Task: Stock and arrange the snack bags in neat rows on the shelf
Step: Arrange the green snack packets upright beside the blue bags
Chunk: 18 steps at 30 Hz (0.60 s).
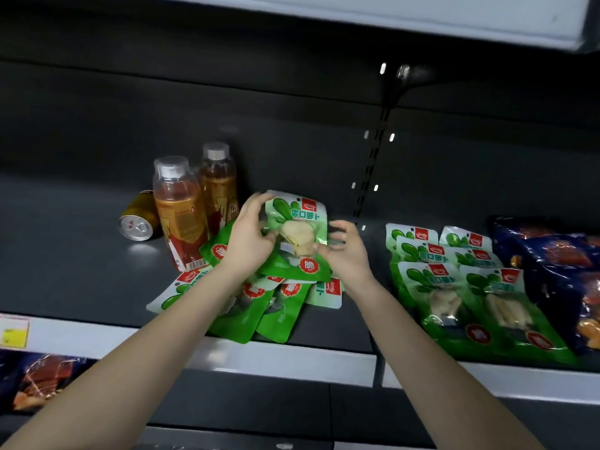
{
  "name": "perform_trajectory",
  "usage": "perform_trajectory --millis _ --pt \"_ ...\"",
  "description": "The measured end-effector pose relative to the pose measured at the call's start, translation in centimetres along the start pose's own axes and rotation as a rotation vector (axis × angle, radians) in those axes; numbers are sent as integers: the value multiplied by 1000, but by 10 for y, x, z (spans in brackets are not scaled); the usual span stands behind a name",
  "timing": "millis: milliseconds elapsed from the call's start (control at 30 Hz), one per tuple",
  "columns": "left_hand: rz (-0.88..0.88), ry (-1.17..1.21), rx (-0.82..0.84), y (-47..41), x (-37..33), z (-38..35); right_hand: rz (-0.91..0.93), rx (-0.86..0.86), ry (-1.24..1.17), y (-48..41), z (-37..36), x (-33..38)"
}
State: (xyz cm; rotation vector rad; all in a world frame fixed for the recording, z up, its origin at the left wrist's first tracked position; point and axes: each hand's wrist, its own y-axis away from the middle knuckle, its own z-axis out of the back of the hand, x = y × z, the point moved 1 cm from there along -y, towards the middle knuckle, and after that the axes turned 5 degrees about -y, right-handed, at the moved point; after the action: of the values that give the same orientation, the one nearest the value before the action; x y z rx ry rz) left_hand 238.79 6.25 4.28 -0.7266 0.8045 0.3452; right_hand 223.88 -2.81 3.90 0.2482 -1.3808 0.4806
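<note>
Two neat rows of green bags [467, 280] done — a loose pile [259, 306] remains; left hand [250, 235] and right hand [344, 254] pinch one green bag [297, 228].

Green-and-white snack bags [293, 235] with red badges, amber bottles [180, 209], gold can [139, 216], dark blue packets [552, 271], grey shelf [81, 254]

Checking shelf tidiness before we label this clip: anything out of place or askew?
Yes. A gold metal can lies on its side left of two upright amber plastic bottles. The green plastic snack bags at centre lie in a fanned, overlapping heap, some reaching the shelf front edge, unlike the neat rows at right.
</note>
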Motion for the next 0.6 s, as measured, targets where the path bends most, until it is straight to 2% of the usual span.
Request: perform_trajectory --millis 67,133,233,467,533,567,600 --pt "-7 149 16 -2 -11 -6 -79 -44 -218 0 8 -1" --pt "-40 224 40 -3 -22 -15 -120 -76 -313 -2 19 -3" --pt "-71 292 88 -2 -32 -32 -107 -80 -288 1 40 -3" --pt "-2 398 245 -1 -49 -73 -4 -181 -213 13 98 -2" --pt "11 296 228 0 -53 -88 37 -272 -169 18 113 -4" --pt "-7 160 256 1 -55 -95 42 -328 -170 20 120 -5" --pt "-69 -81 313 2 -56 -102 39 -373 -189 21 125 -7"
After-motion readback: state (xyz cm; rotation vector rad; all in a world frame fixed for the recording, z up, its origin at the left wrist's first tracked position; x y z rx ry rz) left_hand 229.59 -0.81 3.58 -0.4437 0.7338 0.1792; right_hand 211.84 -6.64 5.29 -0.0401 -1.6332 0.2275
